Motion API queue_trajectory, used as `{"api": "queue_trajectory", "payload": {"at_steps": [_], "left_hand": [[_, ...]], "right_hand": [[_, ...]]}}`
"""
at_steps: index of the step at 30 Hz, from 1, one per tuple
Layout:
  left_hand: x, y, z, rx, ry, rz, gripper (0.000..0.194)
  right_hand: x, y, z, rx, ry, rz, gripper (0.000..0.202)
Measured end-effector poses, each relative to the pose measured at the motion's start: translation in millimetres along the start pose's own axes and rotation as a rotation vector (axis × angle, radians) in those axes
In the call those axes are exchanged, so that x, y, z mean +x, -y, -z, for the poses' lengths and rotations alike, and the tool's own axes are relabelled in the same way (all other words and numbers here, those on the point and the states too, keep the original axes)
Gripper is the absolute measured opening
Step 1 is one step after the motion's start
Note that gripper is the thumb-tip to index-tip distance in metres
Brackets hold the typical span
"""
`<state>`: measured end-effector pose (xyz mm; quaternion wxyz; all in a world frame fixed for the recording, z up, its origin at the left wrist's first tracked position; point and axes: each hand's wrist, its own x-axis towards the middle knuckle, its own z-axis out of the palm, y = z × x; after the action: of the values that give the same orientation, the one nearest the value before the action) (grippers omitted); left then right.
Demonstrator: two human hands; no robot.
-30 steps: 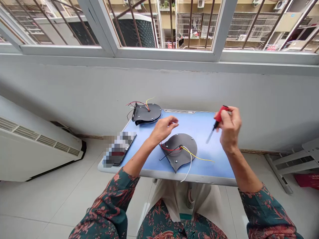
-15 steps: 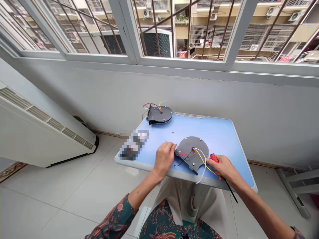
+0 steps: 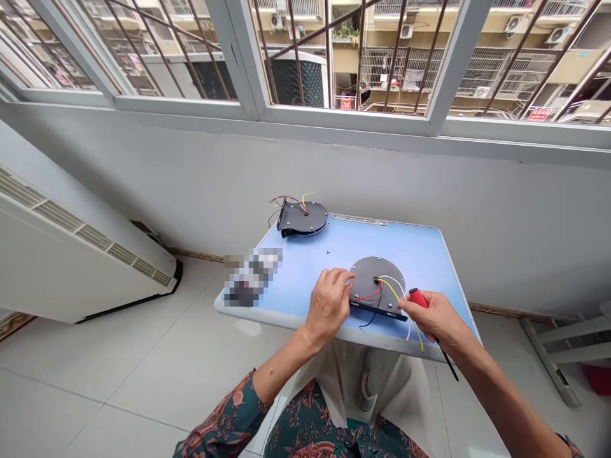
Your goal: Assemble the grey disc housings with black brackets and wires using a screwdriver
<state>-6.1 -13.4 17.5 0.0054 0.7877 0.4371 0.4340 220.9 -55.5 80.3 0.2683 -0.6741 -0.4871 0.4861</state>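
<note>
A dark grey round blower fan (image 3: 366,275) lies on the blue table with its flat flanged edge facing me. Red, black, yellow and white wires come out of its centre. My left hand (image 3: 330,299) pinches the left side of its housing. In my right hand (image 3: 439,318) is a screwdriver with a red handle (image 3: 418,297), its dark shaft pointing back below my palm. My right fingertips are at the fan's right front corner, beside the white and yellow wires.
A second blower fan (image 3: 305,218) with loose wires sits at the table's back left corner. A tiny screw (image 3: 328,252) lies between the fans. A blurred patch (image 3: 252,278) covers something at the left edge. The blue folding table (image 3: 405,238) stands against the wall under the window.
The near blower fan has been turned and shifted slightly right, so its flat edge lies more level toward me. Both hands moved with it. The wires hang differently.
</note>
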Motion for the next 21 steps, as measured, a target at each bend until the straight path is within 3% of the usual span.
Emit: {"api": "queue_trajectory", "payload": {"at_steps": [2, 5, 7, 9, 12, 14, 16, 18, 21], "left_hand": [[15, 1, 5.2, -0.147, 0.081, -0.109, 0.045], [38, 1, 9.1, -0.374, 0.389, -0.251, 0.070], [51, 2, 9.4, -0.424, 0.592, -0.312, 0.068], [57, 5, 9.2, -0.372, 0.715, -0.417, 0.057], [55, 13, 11.6, -0.178, 0.753, -0.590, 0.039], [48, 17, 16.0, -0.059, 0.731, -0.622, 0.031], [38, 20, 22.1, -0.019, 0.716, -0.591, 0.032], [29, 22, 28.7, -0.081, 0.720, -0.524, 0.043], [18, 25, 37.2, -0.322, 0.734, -0.344, 0.063]], "right_hand": [[-1, 9, -9, -0.040, -0.014, 0.055, 0.033], [-7, 17, -35, -0.292, -0.067, 0.261, 0.031], [-16, 18, -53, -0.456, -0.057, 0.353, 0.024], [-26, 17, -62, -0.542, 0.023, 0.386, 0.020], [-30, 17, -51, -0.499, 0.088, 0.402, 0.024], [-21, 18, -30, -0.475, -0.042, 0.398, 0.031], [-3, 19, -10, -0.563, -0.173, 0.423, 0.030], [16, 20, 0, -0.676, -0.108, 0.450, 0.031], [35, 20, -8, -0.821, 0.026, 0.533, 0.048]]}}
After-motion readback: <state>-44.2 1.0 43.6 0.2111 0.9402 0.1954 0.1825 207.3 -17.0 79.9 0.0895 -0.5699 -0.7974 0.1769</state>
